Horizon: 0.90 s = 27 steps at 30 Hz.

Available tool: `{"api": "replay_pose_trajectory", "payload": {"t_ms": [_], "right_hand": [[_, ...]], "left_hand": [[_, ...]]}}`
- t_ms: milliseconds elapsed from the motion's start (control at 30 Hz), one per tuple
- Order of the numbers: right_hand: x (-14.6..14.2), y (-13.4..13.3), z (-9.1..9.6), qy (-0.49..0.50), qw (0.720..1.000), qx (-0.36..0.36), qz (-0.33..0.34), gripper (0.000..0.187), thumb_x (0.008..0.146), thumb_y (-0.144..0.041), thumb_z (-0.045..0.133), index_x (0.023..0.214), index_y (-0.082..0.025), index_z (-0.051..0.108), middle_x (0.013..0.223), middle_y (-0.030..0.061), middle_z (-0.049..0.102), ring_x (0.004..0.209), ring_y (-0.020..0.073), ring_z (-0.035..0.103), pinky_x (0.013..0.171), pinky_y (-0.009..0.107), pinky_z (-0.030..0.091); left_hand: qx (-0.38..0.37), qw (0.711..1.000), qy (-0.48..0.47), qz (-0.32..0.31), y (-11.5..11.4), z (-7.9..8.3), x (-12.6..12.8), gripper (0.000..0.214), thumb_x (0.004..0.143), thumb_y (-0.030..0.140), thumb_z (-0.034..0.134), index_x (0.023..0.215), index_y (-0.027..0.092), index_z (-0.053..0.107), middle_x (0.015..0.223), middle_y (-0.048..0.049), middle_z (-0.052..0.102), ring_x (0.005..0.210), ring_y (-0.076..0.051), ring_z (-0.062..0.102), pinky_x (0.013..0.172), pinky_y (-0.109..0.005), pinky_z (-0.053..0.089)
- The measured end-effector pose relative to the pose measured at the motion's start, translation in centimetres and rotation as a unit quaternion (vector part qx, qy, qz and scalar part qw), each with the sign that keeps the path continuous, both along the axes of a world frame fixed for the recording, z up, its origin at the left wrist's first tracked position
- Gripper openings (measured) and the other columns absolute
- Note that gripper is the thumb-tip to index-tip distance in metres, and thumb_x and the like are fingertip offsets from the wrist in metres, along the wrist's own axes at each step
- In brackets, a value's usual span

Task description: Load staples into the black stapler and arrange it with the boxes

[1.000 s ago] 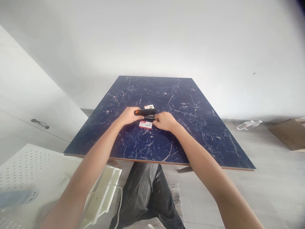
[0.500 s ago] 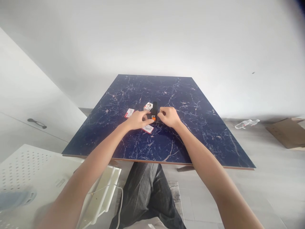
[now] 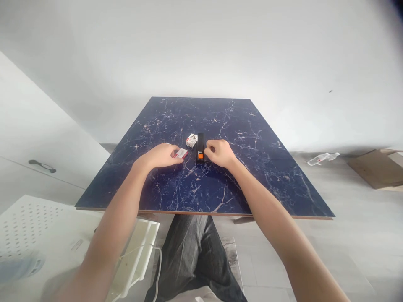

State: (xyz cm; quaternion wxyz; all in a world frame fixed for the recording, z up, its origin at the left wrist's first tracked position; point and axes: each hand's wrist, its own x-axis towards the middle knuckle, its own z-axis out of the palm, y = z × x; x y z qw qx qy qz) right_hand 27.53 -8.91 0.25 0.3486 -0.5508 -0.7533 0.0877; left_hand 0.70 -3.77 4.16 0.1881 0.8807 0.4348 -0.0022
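Dark blue marbled table [image 3: 252, 176] against a white wall, stapler [image 3: 200, 147] standing near its middle. Since half a second ago: left hand [image 3: 160, 156] drawn back toward 9 o'clock of the stapler, off it, now on a small red-and-white box [image 3: 181, 153]. Box partly hidden under the fingers; grip hard to tell. Second small box [image 3: 191, 140] just at 10 o'clock of the stapler. Right hand [image 3: 218, 152] at 3 o'clock, fingers curled, touching the stapler's side.

Home room, blue marble-look table [image 3: 252, 167], white cupboard [image 3: 37, 138], grey floor [image 3: 362, 218]
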Motion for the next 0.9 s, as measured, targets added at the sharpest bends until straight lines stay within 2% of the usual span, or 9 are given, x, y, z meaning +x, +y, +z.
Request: {"api": "replay_pose_trajectory", "payload": {"t_ms": [67,167,267,367,500,667,767,833,900], "right_hand": [[0.0,0.0,-0.1,0.001,1.000,-0.001,0.002,0.022,0.076,-0.024,0.052,0.059,-0.022,0.038,0.057,-0.0031,0.050,0.055,0.0123,0.039,0.059,0.029,0.027],[0.0,0.1,-0.2,-0.003,1.000,0.001,0.002,0.021,0.077,-0.024,0.052,0.060,-0.022,0.040,0.057,-0.0034,0.049,0.055,0.0122,0.039,0.058,0.028,0.027],[0.0,0.1,-0.2,-0.007,1.000,0.000,0.000,0.020,0.077,-0.024,0.052,0.060,-0.022,0.041,0.057,-0.0030,0.051,0.055,0.0125,0.040,0.059,0.028,0.028],[0.1,0.1,-0.3,-0.009,1.000,-0.002,0.004,0.021,0.077,-0.023,0.052,0.060,-0.022,0.040,0.058,-0.0029,0.051,0.056,0.0124,0.040,0.059,0.028,0.028],[0.1,0.2,-0.4,-0.017,1.000,0.001,0.005,0.020,0.077,-0.023,0.052,0.061,-0.022,0.040,0.058,-0.0030,0.051,0.056,0.0122,0.040,0.059,0.028,0.028],[0.2,0.1,-0.2,-0.020,1.000,-0.008,0.003,0.020,0.077,-0.024,0.052,0.061,-0.022,0.040,0.059,-0.0028,0.051,0.056,0.0125,0.040,0.060,0.028,0.028],[0.2,0.0,-0.1,-0.019,1.000,-0.018,0.006,0.021,0.078,-0.025,0.052,0.061,-0.022,0.040,0.059,-0.0027,0.051,0.057,0.0129,0.041,0.060,0.029,0.028],[0.2,0.0,-0.1,-0.017,1.000,-0.020,0.007,0.021,0.078,-0.025,0.052,0.061,-0.022,0.041,0.059,-0.0028,0.050,0.057,0.0130,0.040,0.060,0.029,0.027],[0.2,0.0,-0.1,-0.016,1.000,-0.019,0.006,0.021,0.078,-0.025,0.052,0.061,-0.022,0.041,0.059,-0.0029,0.049,0.057,0.0129,0.039,0.060,0.029,0.027]], "left_hand": [[0.014,1.000,-0.015,0.007,-0.2,-0.3,0.6,0.052,0.089,0.063,0.060,0.121,0.023,0.071,0.089,-0.0089,0.072,0.069,-0.024,0.064,0.061,-0.032,0.038],[0.005,0.998,-0.053,-0.027,-0.8,-0.8,1.6,0.058,0.090,0.061,0.061,0.133,0.022,0.065,0.089,-0.0078,0.073,0.068,-0.023,0.064,0.060,-0.031,0.038],[0.018,0.994,-0.080,-0.066,-1.3,-1.3,2.4,0.048,0.089,0.052,0.065,0.127,0.022,0.067,0.083,-0.0051,0.072,0.067,-0.021,0.063,0.060,-0.031,0.038],[0.020,0.992,-0.096,-0.080,-1.3,-1.8,2.7,0.040,0.088,0.044,0.069,0.121,0.022,0.069,0.077,-0.0032,0.070,0.065,-0.020,0.063,0.061,-0.031,0.039],[0.013,0.991,-0.112,-0.078,-1.1,-2.2,2.6,0.043,0.089,0.039,0.066,0.129,0.023,0.067,0.077,-0.0026,0.070,0.063,-0.020,0.063,0.060,-0.031,0.039],[0.010,0.989,-0.119,-0.083,-1.1,-2.3,2.8,0.049,0.090,0.041,0.065,0.137,0.025,0.064,0.078,-0.0028,0.070,0.064,-0.021,0.063,0.062,-0.033,0.043],[0.040,0.990,-0.119,-0.066,-0.9,-1.8,2.4,0.050,0.092,0.046,0.062,0.137,0.025,0.065,0.091,-0.0065,0.072,0.078,-0.024,0.066,0.072,-0.036,0.049],[0.089,0.988,-0.123,-0.038,-0.4,-1.3,1.6,0.046,0.093,0.042,0.059,0.134,0.024,0.066,0.108,-0.0094,0.071,0.097,-0.028,0.065,0.086,-0.041,0.052],[0.120,0.985,-0.120,-0.020,0.3,-0.8,0.2,0.043,0.090,0.033,0.057,0.130,0.024,0.068,0.129,-0.0105,0.065,0.121,-0.033,0.057,0.102,-0.049,0.048]]}}
